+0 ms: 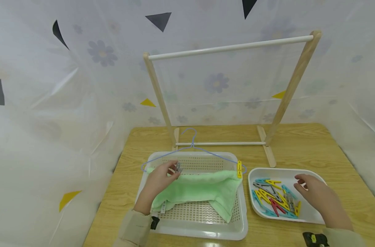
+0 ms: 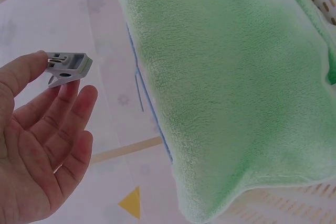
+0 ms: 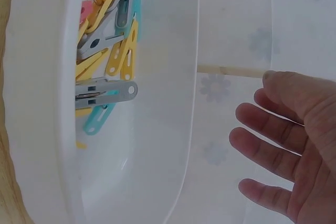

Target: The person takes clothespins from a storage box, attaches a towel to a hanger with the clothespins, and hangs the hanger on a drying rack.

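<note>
Between thumb and fingers my left hand [image 1: 160, 177] pinches a grey clothespin [image 2: 69, 67], held over the near-left part of a green towel [image 1: 199, 188]. The towel hangs along a blue wire hanger [image 1: 172, 153] that lies across a white basket [image 1: 202, 234]. A yellow clothespin [image 1: 239, 169] clips the towel's right corner to the hanger. My right hand [image 1: 317, 193] hovers above a white tray [image 1: 311, 216], fingers loosely bent and holding nothing. Several clothespins in yellow, blue, grey and red [image 1: 276, 207] lie in the tray's left part.
Behind the basket stands a wooden drying rack with a white top bar [image 1: 230, 47] and feet on the wooden table [image 1: 304, 144]. Its right foot [image 1: 269, 156] reaches toward the tray. A patterned plastic sheet [image 1: 113, 85] surrounds the table.
</note>
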The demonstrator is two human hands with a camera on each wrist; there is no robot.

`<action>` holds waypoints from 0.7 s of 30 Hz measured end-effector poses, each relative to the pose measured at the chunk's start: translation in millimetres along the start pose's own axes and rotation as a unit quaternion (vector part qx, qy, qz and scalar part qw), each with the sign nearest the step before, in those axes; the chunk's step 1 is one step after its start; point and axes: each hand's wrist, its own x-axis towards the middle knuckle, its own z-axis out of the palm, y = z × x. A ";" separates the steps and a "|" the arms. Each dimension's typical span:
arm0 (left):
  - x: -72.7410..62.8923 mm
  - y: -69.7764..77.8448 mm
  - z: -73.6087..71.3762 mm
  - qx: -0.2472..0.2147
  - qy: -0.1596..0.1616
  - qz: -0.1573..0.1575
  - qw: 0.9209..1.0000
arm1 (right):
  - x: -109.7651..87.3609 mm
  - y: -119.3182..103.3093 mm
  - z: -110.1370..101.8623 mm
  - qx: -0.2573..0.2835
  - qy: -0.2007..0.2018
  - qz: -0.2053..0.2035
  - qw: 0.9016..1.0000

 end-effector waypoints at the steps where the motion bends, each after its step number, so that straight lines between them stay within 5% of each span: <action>1: 0.1 -0.3 0.0 0.000 0.000 0.000 1.000 | 0.2 -0.8 0.2 -0.001 0.006 -0.004 1.000; 21: -1.9 -2.4 -2.8 -0.009 0.001 -0.012 1.000 | 10.8 -19.6 -5.7 -0.032 0.016 -0.018 0.999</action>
